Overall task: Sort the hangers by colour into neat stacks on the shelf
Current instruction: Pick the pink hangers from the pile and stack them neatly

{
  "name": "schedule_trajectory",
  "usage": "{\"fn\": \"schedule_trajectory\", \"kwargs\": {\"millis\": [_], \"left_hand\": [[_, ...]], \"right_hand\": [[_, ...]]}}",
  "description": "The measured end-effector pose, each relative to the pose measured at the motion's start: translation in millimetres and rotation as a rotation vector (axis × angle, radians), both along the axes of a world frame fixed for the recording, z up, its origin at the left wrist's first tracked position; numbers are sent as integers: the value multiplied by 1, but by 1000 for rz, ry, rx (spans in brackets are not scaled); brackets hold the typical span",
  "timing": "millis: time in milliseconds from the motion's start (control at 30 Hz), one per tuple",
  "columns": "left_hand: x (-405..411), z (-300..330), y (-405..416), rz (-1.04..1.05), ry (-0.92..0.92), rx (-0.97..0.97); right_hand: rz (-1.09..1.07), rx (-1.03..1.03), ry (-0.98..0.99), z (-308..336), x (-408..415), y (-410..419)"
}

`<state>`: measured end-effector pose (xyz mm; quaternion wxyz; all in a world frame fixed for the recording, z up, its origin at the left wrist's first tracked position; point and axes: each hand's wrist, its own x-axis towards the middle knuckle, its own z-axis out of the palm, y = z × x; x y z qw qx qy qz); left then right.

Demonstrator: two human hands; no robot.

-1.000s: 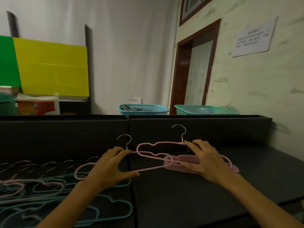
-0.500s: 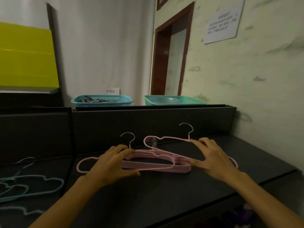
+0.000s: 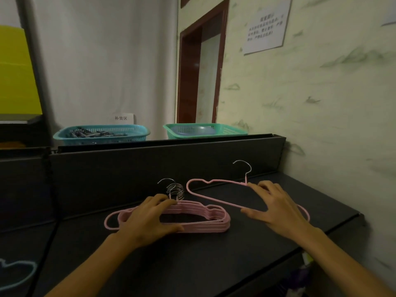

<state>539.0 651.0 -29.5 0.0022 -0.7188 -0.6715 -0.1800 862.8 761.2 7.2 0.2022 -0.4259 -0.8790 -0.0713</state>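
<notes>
A stack of several pink hangers [image 3: 205, 220] lies flat on the black shelf [image 3: 214, 266], its metal hooks bunched toward the back panel. My left hand [image 3: 147, 219] rests over the stack's left half, with fingers at the necks and thumb on the lower bar, gripping the top hanger. That hanger's left end sticks out past the pile. A single pink hanger [image 3: 205, 192] lies apart to the right with its hook pointing up. My right hand [image 3: 276, 209] holds it between the index finger at the neck and the thumb on the lower bar.
A blue hanger [image 3: 19, 273] shows at the bottom left on the neighbouring shelf section. Behind the shelf's black back panel [image 3: 150, 166] stand a blue basket [image 3: 100, 133] and a green basket [image 3: 205, 130]. The wall closes the right side, and the shelf's front edge runs near my forearms.
The view swung right. My left hand brought its pink hanger onto the stack. My right hand drew a single pink hanger off to the right, clear of the pile.
</notes>
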Motion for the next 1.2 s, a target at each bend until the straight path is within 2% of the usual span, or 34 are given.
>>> {"fn": "schedule_trajectory", "kwargs": {"millis": [800,1200], "left_hand": [[2,-4,27,-72,-21,-48],[-1,-6,29,-74,-94,-70]], "right_hand": [[-69,-21,-31,-9,11,4],[-52,-110,-88,-21,-9,-2]]}}
